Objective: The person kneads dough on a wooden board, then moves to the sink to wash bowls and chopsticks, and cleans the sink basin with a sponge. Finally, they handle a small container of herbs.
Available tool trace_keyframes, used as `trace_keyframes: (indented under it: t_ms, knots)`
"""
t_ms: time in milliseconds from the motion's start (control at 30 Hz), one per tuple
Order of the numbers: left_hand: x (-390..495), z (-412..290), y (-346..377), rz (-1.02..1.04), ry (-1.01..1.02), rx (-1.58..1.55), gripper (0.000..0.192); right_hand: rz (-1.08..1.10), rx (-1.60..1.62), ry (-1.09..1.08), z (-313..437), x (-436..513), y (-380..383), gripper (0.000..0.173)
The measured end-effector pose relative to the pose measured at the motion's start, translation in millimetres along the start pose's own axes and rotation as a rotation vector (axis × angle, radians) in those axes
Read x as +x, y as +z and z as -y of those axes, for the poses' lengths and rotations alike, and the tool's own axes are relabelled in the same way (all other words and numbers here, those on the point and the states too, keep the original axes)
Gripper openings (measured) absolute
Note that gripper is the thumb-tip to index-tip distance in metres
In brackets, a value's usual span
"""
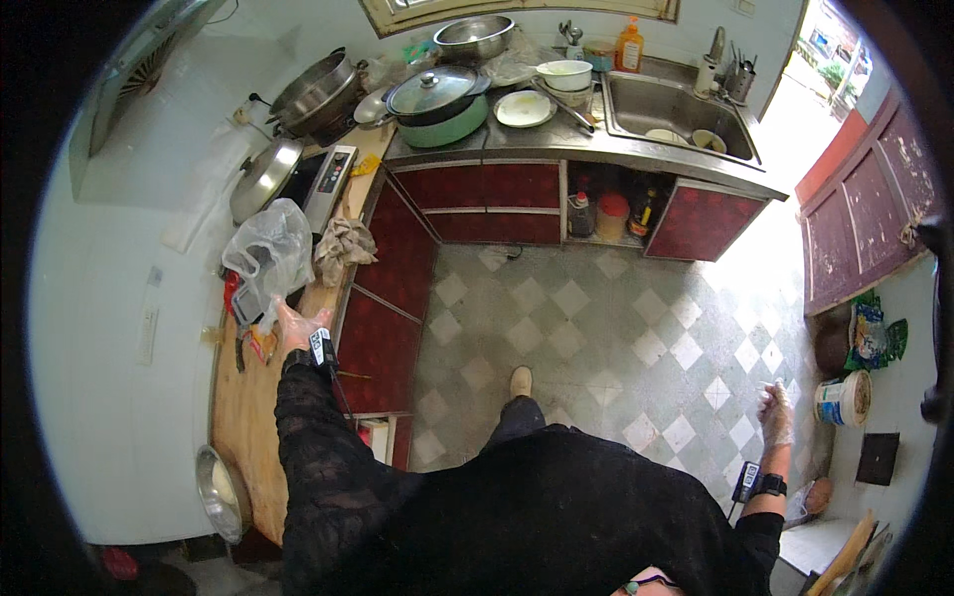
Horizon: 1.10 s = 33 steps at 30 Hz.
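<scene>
My left hand (299, 331), in a clear plastic glove, is over the wooden counter (250, 425) on the left. Its thumb stands apart from its fingers, whose tips are at the lower edge of a clear plastic bag (272, 242); no grip on it shows. A black plastic tray (250, 304) and a small orange packet (261, 344) lie beside the hand. Just ahead is a crumpled beige cloth (345, 251). My right hand (775, 417), also gloved, hangs low over the floor at the right with its fingers bent. Whether anything is between those fingers is unclear.
An induction cooker (333, 179), a lidded steel pan (267, 179) and a green pot (443, 130) stand ahead. A steel sink (678, 112) holds dishes. An open wooden door (864, 201) and a white bucket (842, 398) are at right. A steel bowl (222, 495) sits near left.
</scene>
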<state>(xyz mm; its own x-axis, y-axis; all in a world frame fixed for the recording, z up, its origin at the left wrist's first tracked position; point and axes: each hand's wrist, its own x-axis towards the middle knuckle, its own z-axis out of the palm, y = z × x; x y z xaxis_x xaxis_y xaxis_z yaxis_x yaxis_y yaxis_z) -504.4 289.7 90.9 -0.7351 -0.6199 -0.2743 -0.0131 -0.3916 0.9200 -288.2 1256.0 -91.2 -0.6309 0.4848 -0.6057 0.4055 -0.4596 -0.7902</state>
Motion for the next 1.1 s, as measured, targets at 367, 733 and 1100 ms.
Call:
trace_keyframes:
  t_ms: [367, 733, 1100]
  knots:
    - [243.6, 36.9, -77.3, -0.481, -0.031, -0.467, 0.063, 0.167, -0.218, -0.148, 103.2, 97.3, 332.5, 0.037]
    - [159.1, 6.5, 83.8, -0.135, 0.261, 0.066, 0.046, 0.443, -0.659, -0.832, 249.3, 171.9, 719.6, 0.053]
    - [28.2, -29.5, 162.3, -0.510, 0.271, 0.125, 0.046, 0.736, -0.846, -1.358, 256.2, 379.1, 1026.7, 0.075]
